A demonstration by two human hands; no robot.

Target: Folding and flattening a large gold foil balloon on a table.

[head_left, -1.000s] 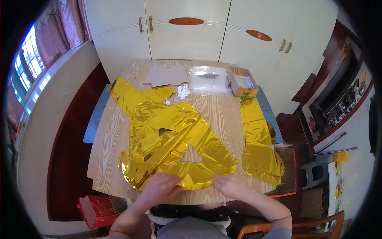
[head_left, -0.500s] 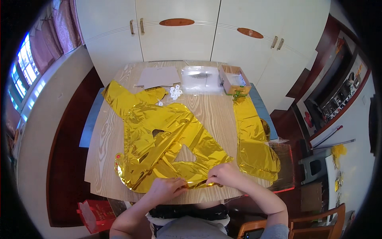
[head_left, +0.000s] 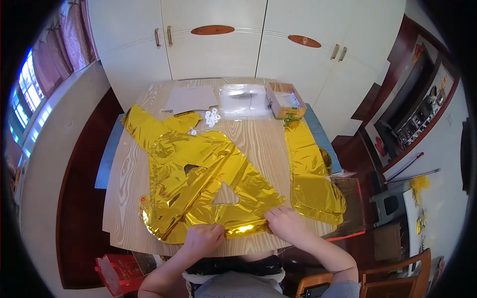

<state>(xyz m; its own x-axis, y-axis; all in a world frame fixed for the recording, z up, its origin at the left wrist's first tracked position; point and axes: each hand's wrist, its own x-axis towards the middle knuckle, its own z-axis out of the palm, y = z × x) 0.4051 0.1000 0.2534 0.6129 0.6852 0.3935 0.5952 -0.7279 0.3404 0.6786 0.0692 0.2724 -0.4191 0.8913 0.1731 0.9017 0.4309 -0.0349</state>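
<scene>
A large sheet of shiny gold foil, a flat foil balloon with cut-out openings, lies spread over the left and middle of the table. Its near edge is pinched by my left hand and, further right, by my right hand. Between the two hands that edge is stretched fairly straight and catches a bright glare. Both hands have their fingers curled down onto the foil, and my fingertips are partly hidden. A second folded gold foil piece lies along the table's right side, apart from my right hand.
Along the back of the wooden table are a grey card sheet, small white rings, a clear plastic packet and an open cardboard box. A red bag stands below left; a wooden chair stands at lower right.
Both hands have shifted on the foil's near edge, the right one slightly outward. That edge now looks straighter and brighter between them. The whole view has moved a little.
</scene>
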